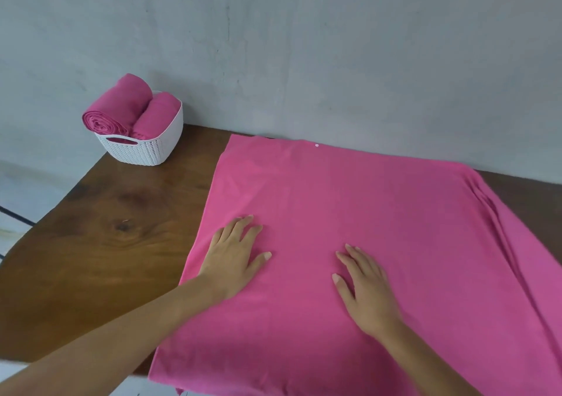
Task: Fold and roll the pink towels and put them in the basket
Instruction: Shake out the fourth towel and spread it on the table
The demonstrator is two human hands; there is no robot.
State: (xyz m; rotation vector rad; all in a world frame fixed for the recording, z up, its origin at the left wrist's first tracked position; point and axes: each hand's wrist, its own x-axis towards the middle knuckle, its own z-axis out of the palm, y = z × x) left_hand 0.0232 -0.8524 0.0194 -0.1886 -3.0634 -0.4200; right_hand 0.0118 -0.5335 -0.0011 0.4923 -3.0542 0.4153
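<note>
A: What kind of setting is shown?
B: A plain room of domestic type, probably in a home; which room cannot be told. A dark wooden table (100,243), with grain and a knot visible, stands against a bare grey plastered wall (304,46).
A: What details support this?
B: A white woven-pattern basket (146,152) on the table's far left corner holds two rolled pink towels (121,103). A further pink towel (365,213) lies spread on the tabletop. Pale floor (24,189) shows at left.
</note>
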